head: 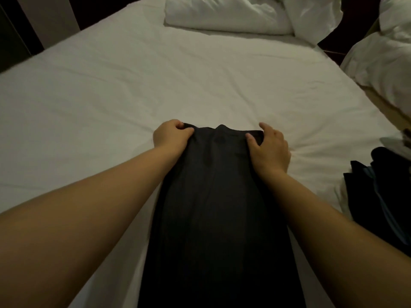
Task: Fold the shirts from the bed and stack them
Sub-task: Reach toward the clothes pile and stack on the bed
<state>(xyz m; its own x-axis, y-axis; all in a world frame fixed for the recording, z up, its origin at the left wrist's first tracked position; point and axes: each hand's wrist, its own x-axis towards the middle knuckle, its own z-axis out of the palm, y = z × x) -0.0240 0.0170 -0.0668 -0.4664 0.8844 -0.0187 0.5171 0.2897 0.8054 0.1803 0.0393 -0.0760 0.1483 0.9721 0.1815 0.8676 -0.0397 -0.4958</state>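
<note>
One dark shirt [218,196] is lying along the middle of the bed [100,96], folded into a long, narrow strip that is running from the bottom edge of the view away from the person. Two bare hands are working at its far end, one at each corner. The left hand [171,136] is curling its fingers round the far left corner, bunching the cloth in a tight grip. The right hand [269,147] is pinching the far right corner, with the thumb pressing on top of the fabric and the other fingers hooking over the edge. Both forearms are stretching out beside the strip, one on each side.

The shirt's cloth is looking matte and charcoal, lying fairly flat with soft lengthwise creases, and a small peak of fabric is sticking up at the middle of the far edge. The sheet under it is white and lightly wrinkled, puckering a little around the right hand.

One pile of dark garments [382,192] is sitting at the right edge of the bed, well apart from the hands, with a blue layer showing among the black. Two puffy white pillows [222,16] are resting at the head of the bed, and a second bed [382,63] with rumpled white bedding is standing to the right.
</note>
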